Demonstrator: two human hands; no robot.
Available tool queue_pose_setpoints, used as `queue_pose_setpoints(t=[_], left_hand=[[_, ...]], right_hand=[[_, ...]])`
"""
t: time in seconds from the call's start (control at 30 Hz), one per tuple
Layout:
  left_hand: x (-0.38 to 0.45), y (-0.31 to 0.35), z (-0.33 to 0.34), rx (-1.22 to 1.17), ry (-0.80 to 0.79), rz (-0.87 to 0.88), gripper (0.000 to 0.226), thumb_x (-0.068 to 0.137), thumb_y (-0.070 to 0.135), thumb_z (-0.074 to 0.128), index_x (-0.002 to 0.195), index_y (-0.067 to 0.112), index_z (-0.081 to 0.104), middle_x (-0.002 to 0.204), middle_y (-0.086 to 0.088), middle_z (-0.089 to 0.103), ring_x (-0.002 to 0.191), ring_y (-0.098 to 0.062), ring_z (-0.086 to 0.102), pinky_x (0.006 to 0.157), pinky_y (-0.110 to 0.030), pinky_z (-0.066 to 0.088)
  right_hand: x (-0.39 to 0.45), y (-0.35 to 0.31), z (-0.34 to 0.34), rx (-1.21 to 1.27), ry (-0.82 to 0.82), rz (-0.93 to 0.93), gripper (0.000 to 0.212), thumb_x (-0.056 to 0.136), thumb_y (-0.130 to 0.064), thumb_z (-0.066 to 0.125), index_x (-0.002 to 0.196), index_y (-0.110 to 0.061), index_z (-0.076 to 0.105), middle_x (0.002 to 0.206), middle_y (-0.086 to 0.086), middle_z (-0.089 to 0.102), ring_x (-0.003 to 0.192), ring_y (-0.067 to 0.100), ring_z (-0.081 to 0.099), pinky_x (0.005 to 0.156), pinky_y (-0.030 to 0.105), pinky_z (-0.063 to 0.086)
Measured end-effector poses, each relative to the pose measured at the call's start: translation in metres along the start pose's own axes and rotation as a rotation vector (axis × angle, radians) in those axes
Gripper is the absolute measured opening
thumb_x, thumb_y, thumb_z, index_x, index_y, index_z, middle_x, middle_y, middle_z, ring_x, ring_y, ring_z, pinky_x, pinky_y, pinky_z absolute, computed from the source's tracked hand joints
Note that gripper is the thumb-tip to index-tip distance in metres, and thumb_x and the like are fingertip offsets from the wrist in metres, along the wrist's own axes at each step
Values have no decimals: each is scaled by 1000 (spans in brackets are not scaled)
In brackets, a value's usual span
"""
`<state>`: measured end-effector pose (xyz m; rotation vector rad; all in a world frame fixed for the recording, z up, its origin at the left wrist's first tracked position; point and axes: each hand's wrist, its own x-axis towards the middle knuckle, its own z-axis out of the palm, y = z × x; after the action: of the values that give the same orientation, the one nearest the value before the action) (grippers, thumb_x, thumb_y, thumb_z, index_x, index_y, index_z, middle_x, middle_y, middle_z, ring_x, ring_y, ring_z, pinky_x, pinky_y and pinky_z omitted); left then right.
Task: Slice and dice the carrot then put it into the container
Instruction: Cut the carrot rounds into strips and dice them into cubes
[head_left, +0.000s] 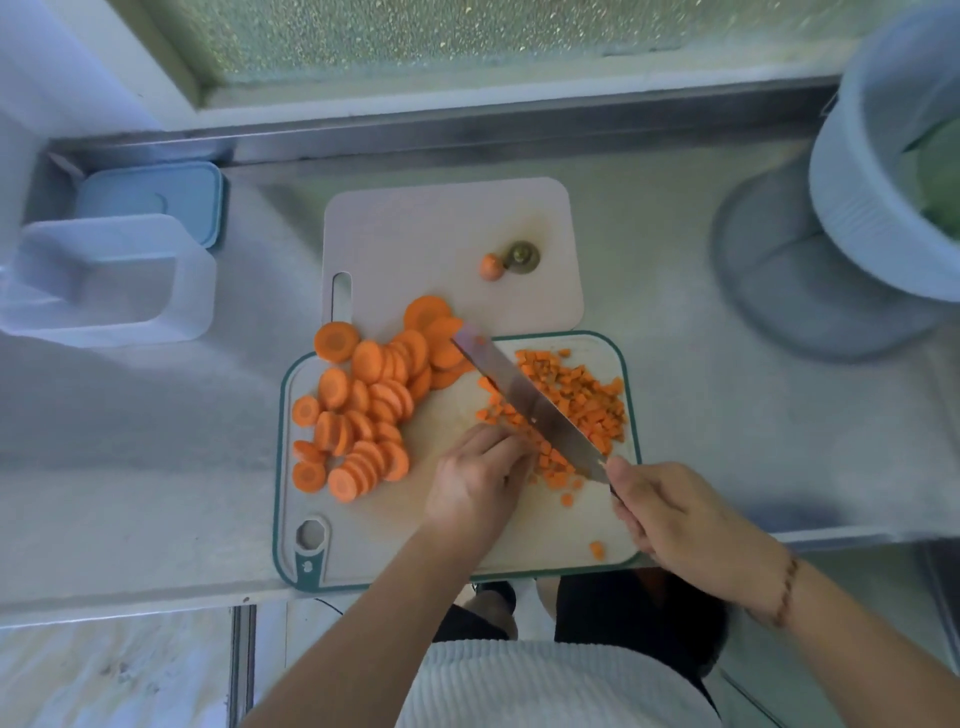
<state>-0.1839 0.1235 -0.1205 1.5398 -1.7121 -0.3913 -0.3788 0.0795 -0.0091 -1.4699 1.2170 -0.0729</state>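
Your right grip (670, 512) clasps the knife (524, 402); your left grip (478, 480) pins dice (582, 402) on the board (363, 530), steel table (156, 415) beneath, window (415, 36) behind.

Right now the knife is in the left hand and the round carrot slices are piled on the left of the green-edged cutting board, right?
Not quite. The head view shows the steel kitchen knife held in the right hand, not the left. The left hand steadies carrot pieces beside the blade. The round orange carrot slices do sit on the left of the green-edged cutting board.
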Motion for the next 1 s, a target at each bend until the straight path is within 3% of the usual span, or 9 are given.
queue_pose_setpoints(t=[0.1,0.27,0.33,0.43,0.57,0.73,0.8,0.93,1.0], left_hand=[[-17,0,-19,-28,26,-34,14,90,8,59,89,5,73,95,-6,69,90,-17,65,76,-30,54],[-27,19,-72,9,225,-39,12,87,9,54,97,14,53,102,-2,52,92,-19,52,84,-28,44],[-8,28,-78,64,144,56,8,88,18,60,91,15,53,91,-3,56,85,-19,52,79,-29,42],[30,27,-70,246,-114,41,29,88,40,64,71,18,55,70,7,54,68,-19,53,65,-32,41],[60,17,-49,372,-373,-53,40,87,57,54,65,23,50,65,3,55,62,-25,58,57,-29,36],[78,24,-25,391,-390,-193,41,94,52,60,81,14,67,81,-4,64,77,-29,62,66,-37,43],[82,32,-20,388,-327,-230,50,93,55,47,82,12,68,80,-6,65,78,-31,63,68,-41,49],[69,56,-40,200,-10,82,24,102,27,53,91,9,65,82,-6,62,75,-28,58,65,-40,49],[50,73,-57,89,-44,396,9,99,19,57,97,12,61,86,-8,62,73,-27,56,69,-34,46]], right_hand=[[1,12,-13,-375,109,-127,72,80,-83,19,57,-18,38,46,-4,43,45,11,43,49,31,34],[6,23,-26,-894,289,-258,85,71,-87,-14,72,-25,45,62,-3,60,59,16,61,49,30,36],[10,27,-29,-972,273,-322,78,76,-84,-10,71,-28,43,61,-3,62,53,15,61,45,29,38],[15,34,-35,-1037,261,-334,81,85,-81,-2,66,-25,54,52,-3,60,41,17,57,37,27,35],[17,40,-39,-1068,305,-465,101,68,-84,-25,85,-26,56,76,-4,68,64,17,66,48,29,36],[23,47,-46,-1107,258,-421,82,88,-80,4,62,-21,55,48,-3,57,35,19,51,33,27,39],[23,46,-49,-1125,279,-443,83,86,-80,1,63,-21,53,50,-3,57,36,19,51,34,26,37],[21,45,-55,-1101,268,-553,91,66,-82,-29,79,-26,42,75,-3,66,61,21,63,49,28,35],[24,47,-59,-1087,252,-516,91,64,-82,-29,78,-26,41,79,-2,67,67,21,65,51,29,35]])
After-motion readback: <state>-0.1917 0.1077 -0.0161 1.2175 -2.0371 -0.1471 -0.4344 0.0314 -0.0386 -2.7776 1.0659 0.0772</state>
